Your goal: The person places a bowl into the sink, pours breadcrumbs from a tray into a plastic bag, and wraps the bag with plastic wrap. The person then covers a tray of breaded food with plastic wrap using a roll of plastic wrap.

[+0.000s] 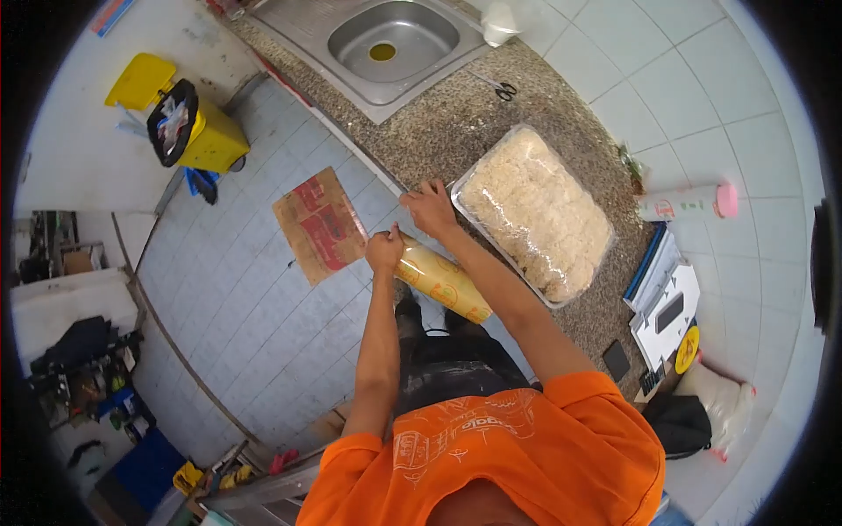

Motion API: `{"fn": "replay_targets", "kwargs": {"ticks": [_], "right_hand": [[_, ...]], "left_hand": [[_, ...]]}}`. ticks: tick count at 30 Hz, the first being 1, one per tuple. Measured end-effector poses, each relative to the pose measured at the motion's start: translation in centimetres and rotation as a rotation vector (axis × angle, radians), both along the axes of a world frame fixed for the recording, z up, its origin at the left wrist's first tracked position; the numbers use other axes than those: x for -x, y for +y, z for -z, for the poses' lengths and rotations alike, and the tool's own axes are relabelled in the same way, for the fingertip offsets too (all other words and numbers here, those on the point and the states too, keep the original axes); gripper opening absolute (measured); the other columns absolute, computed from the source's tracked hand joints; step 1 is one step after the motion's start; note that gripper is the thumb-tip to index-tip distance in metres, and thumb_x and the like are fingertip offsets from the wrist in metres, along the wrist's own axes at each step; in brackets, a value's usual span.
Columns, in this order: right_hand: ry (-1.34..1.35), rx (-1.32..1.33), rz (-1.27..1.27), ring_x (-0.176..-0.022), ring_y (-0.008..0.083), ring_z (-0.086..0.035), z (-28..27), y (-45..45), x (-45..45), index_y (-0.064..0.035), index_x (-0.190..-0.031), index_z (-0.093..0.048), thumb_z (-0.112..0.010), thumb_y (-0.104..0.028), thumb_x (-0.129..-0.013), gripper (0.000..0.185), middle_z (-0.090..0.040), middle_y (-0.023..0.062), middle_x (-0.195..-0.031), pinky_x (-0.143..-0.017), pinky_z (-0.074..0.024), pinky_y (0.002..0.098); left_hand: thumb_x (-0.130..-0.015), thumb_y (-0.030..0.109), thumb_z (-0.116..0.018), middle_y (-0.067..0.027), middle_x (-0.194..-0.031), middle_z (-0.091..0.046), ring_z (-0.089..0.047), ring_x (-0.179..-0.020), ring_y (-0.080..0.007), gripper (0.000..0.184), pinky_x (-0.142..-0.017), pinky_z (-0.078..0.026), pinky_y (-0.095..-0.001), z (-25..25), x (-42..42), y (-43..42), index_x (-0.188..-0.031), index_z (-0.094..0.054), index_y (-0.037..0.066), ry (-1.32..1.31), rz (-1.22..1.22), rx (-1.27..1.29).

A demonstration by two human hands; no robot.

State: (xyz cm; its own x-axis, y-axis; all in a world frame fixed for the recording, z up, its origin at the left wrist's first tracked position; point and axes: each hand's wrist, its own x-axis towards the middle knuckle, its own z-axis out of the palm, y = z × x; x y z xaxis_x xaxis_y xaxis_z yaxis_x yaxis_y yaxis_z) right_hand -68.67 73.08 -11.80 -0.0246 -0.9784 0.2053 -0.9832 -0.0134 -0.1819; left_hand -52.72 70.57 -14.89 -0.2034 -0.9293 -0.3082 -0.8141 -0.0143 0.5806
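My left hand [384, 250] is closed around the upper end of a yellowish roll of cling film [443, 282] with orange print, which slants down beneath my right forearm. My right hand [430, 209] is at the counter's edge beside the tray's near corner. Its fingers are bent inward, and anything between them is too small to make out. Right of it, a large rectangular tray [537, 215] heaped with a pale, crumbly food lies on the counter. Shiny clear film stretches over its top.
A steel sink [395, 44] is set into the speckled counter [456, 131], with scissors [505, 91] near it. Along the tiled wall are a pink-capped bottle [688, 202], clipboards [667, 311] and a phone [617, 360]. Flat cardboard [320, 225] and a yellow bin [210, 136] are on the floor.
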Motion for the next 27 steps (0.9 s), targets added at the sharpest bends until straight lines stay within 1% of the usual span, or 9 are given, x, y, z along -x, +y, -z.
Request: {"fn": "replay_targets", "kwargs": {"ticks": [8, 10, 14, 16, 18, 20, 22, 25, 27], "right_hand": [[-0.134, -0.063, -0.302, -0.111, 0.0225, -0.046, -1.5, 0.7, 1.9, -0.0151, -0.103, -0.063, -0.066, -0.028, -0.083, 0.024, -0.056, 0.0016, -0.107, -0.107, -0.0276, 0.0463], [-0.106, -0.103, -0.335, -0.118, 0.0241, -0.044, -0.6, 1.0, 1.8, -0.0144, -0.11, -0.062, -0.064, -0.028, -0.085, 0.029, -0.055, 0.0041, -0.115, -0.109, -0.0257, 0.0449], [-0.217, 0.054, -0.367, -0.138, 0.0333, -0.03, -1.8, 6.7, 2.1, -0.0106, -0.13, -0.054, -0.057, -0.026, -0.091, 0.042, -0.042, 0.0167, -0.141, -0.116, -0.0205, 0.0467], [-0.375, -0.078, -0.299, -0.145, 0.0406, -0.012, -1.8, 12.1, 3.4, -0.0104, -0.148, -0.032, -0.055, -0.031, -0.094, 0.062, -0.02, 0.0264, -0.153, -0.118, -0.0134, 0.0496], [-0.647, -0.504, -0.028, -0.142, 0.0478, -0.015, -5.6, 18.2, 3.7, -0.0037, -0.151, -0.015, -0.048, -0.041, -0.097, 0.074, -0.015, 0.0328, -0.152, -0.117, -0.0138, 0.0517], [-0.914, -0.311, -0.013, -0.14, 0.0503, -0.018, -4.5, 23.7, 4.4, -0.0012, -0.151, -0.002, -0.046, -0.046, -0.097, 0.083, -0.01, 0.0345, -0.152, -0.115, -0.0213, 0.0505], [-0.592, -0.391, 0.114, -0.132, 0.0467, -0.037, -6.3, 28.6, 3.6, 0.0014, -0.147, -0.022, -0.046, -0.044, -0.097, 0.072, -0.032, 0.0358, -0.143, -0.107, -0.0347, 0.0485], [-0.762, -0.631, 0.045, -0.113, 0.0421, -0.055, -13.5, 25.5, 3.5, 0.002, -0.126, -0.049, -0.049, -0.04, -0.096, 0.052, -0.056, 0.0294, -0.12, -0.094, -0.0448, 0.0476], [-0.652, -0.295, -0.155, -0.092, 0.0398, -0.061, -11.4, 19.3, 2.4, -0.0002, -0.103, -0.061, -0.053, -0.036, -0.093, 0.038, -0.065, 0.02, -0.098, -0.083, -0.0474, 0.0483]], "left_hand": [[-0.09, 0.056, -0.05, -0.029, -0.07, -0.065, -0.064, -0.066, -0.0409, 0.072, -0.066, -0.048, -0.0509, 16.4, -17.9, 14.3, -0.063, -0.064, -0.01, -0.044, -0.547, -0.127], [-0.091, 0.057, -0.048, -0.028, -0.068, -0.064, -0.062, -0.063, -0.0412, 0.074, -0.064, -0.046, -0.0532, 11.6, -18.3, 18.0, -0.063, -0.063, -0.01, -0.249, -0.928, 0.023], [-0.093, 0.054, -0.048, -0.0238, -0.062, -0.061, -0.06, -0.059, -0.0416, 0.068, -0.055, -0.044, -0.0537, 5.3, -22.5, 18.5, -0.066, -0.064, -0.006, -0.49, -1.007, 0.28], [-0.092, 0.05, -0.053, -0.0202, -0.059, -0.061, -0.059, -0.054, -0.0397, 0.06, -0.048, -0.043, -0.05, 2.5, -24.3, 18.0, -0.063, -0.063, -0.001, -0.614, -0.838, 0.655], [-0.092, 0.048, -0.056, -0.019, -0.058, -0.061, -0.059, -0.052, -0.0387, 0.056, -0.047, -0.043, -0.0484, 0.9, -27.6, 18.3, -0.062, -0.062, 0.001, -0.676, -0.699, 0.748], [-0.091, 0.045, -0.058, -0.0178, -0.057, -0.061, -0.058, -0.049, -0.0377, 0.052, -0.045, -0.042, -0.0469, -1.2, -29.9, 19.5, -0.06, -0.061, 0.003, -0.746, -0.551, 0.847], [-0.092, 0.039, -0.061, -0.0152, -0.055, -0.057, -0.056, -0.048, -0.0356, 0.047, -0.044, -0.041, -0.0445, -4.7, -31.3, 20.6, -0.059, -0.056, 0.006, -0.87, -0.481, 0.628], [-0.092, 0.04, -0.059, -0.018, -0.056, -0.058, -0.056, -0.05, -0.0381, 0.047, -0.046, -0.043, -0.046, -9.2, -30.5, 21.7, -0.061, -0.061, 0.005, -0.789, -0.487, 0.664], [-0.093, 0.04, -0.058, -0.0196, -0.057, -0.059, -0.057, -0.051, -0.0394, 0.047, -0.047, -0.043, -0.0468, -9.9, -29.9, 22.4, -0.061, -0.062, 0.005, -0.757, -0.502, 0.654]]}}
